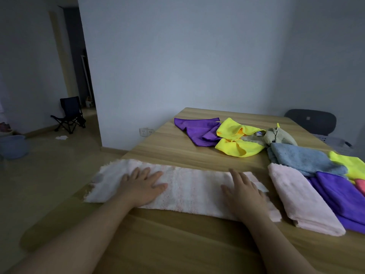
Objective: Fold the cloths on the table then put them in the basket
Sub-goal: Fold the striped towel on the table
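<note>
both hands are lying flat with no grip at all: the left hand is pressing with spread fingers on the left part of the long pale pink towel, and the right hand is pressing palm down on its right part, nothing being pinched. the towel is lying as a long narrow band across the near side of the wooden surface, its left end hanging a little over the edge.

i am judging that the step in hand is smoothing this band before folding it shorter. to do it well, the palms should be sliding outward from the middle to push out wrinkles, then one end should be taken by both corners and laid exactly on the other end, edges matching.

just to the right a folded pink towel is waiting, beside folded purple cloths and a blue towel. farther away a purple cloth and a yellow cloth are still crumpled. what seems to be the basket is standing beyond the far right edge, but it is blurred.
</note>
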{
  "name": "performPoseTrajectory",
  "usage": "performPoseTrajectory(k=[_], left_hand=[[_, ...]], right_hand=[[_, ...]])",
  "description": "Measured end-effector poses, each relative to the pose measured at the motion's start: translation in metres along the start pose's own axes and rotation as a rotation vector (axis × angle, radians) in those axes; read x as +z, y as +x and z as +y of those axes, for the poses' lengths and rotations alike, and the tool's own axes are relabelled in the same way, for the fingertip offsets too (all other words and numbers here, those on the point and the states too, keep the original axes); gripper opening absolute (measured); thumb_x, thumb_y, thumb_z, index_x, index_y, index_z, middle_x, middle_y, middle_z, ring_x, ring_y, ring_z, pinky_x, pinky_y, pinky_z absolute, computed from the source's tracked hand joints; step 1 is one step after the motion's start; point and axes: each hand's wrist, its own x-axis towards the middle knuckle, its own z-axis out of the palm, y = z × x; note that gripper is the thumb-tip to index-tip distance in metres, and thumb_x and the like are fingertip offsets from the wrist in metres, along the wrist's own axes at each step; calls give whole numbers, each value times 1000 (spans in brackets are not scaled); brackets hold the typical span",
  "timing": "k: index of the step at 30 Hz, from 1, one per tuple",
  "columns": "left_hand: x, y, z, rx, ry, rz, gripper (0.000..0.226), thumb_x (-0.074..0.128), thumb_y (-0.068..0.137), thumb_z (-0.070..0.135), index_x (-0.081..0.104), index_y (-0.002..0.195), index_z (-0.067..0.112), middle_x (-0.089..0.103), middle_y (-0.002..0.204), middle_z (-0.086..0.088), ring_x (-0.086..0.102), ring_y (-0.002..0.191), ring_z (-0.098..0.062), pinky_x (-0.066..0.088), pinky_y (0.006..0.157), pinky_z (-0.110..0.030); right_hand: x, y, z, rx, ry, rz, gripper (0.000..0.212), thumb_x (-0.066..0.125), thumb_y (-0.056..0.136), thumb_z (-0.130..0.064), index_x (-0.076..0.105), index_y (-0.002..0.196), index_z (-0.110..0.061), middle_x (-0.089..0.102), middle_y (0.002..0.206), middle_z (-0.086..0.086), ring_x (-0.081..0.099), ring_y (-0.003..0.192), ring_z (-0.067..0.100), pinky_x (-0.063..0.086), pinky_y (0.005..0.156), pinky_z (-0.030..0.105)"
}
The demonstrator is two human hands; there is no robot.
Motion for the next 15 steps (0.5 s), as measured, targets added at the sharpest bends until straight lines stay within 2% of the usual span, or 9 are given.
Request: performPoseTrajectory(k=[4, 7, 11, 15], left_hand=[[-21, -1, -8, -93, 23, -79, 55, 16, 95, 56, -4, 145, 45, -13, 158, 3, -14, 144, -26, -4, 112, -58], [-21, -8, 12, 27, 35, 76, 54, 20, 97, 45, -4, 145, 45, -15, 157, 4, -20, 143, -24, -9, 111, -57], [1, -19, 26, 96, -25, 44, 56, 12, 92, 63, 0, 145, 48, -8, 158, 10, -11, 145, -21, -4, 112, -56], [2, -17, 20, 91, -19, 47, 58, 11, 91, 66, -1, 144, 49, -8, 158, 10, -9, 145, -20, -4, 113, -55]], right_hand=[[-4, -9, 12, 86, -75, -30, 49, 32, 96, -41, 27, 143, -29, 33, 149, -1, 31, 135, 22, 27, 107, 40], [-5, -11, 13, 156, -103, -7, 43, 29, 96, -43, 37, 136, -28, 40, 142, 0, 37, 129, 23, 30, 103, 38], [-9, -13, 11, 248, -154, 63, 41, 35, 94, -45, 45, 127, -23, 50, 129, 5, 43, 119, 25, 35, 95, 35], [-9, -13, 15, 313, -138, 56, 48, 37, 90, -51, 49, 118, -14, 53, 122, 9, 49, 114, 28, 37, 92, 35]])
